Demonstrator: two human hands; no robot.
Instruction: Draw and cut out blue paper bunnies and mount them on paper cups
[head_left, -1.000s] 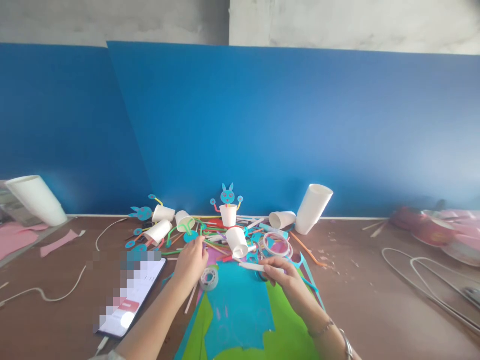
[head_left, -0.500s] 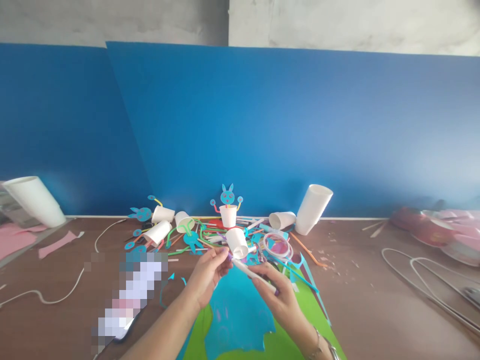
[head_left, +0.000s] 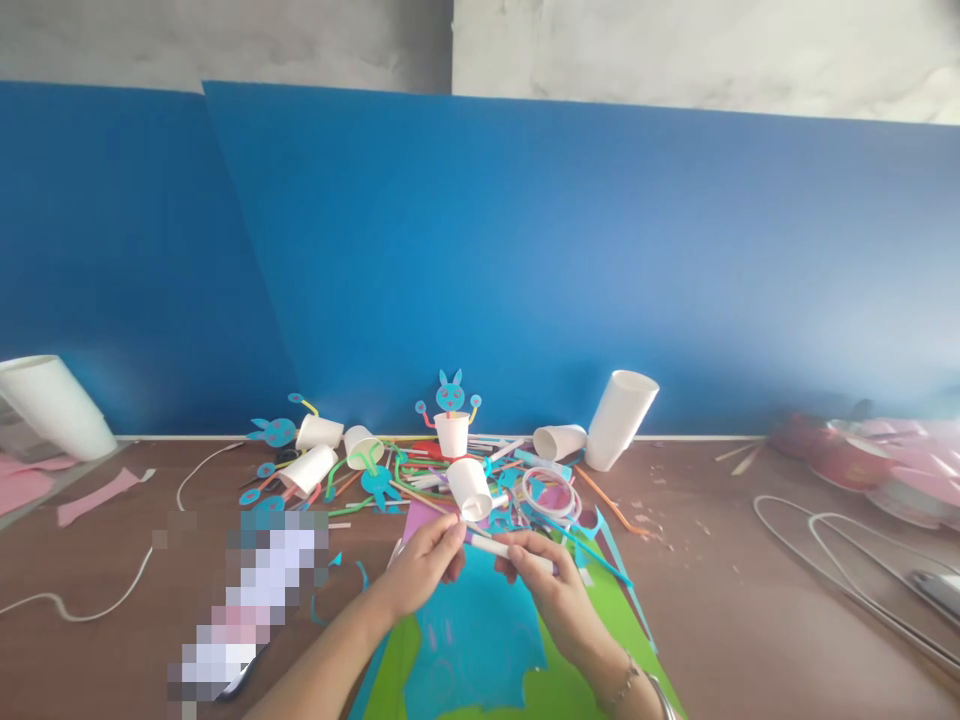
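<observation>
Between my two hands is a white marker with purple at its ends, held nearly level. My left hand pinches its left end, where a bit of purple shows. The fingers of my right hand close around the barrel's other half. Beneath them lies a blue paper sheet with faint drawn outlines, on top of a green sheet. Just beyond my fingertips a white paper cup lies tipped toward me.
A cup with a blue rabbit figure stands at the back. Straws, paper scraps and a tape roll crowd around it. Stacked cups lean right of them. A phone-like blurred object lies left; a white cable curls right.
The marker has turned from slanting down to the right to nearly level. My right hand has shifted slightly left along it. The view has swung a little to the right.
</observation>
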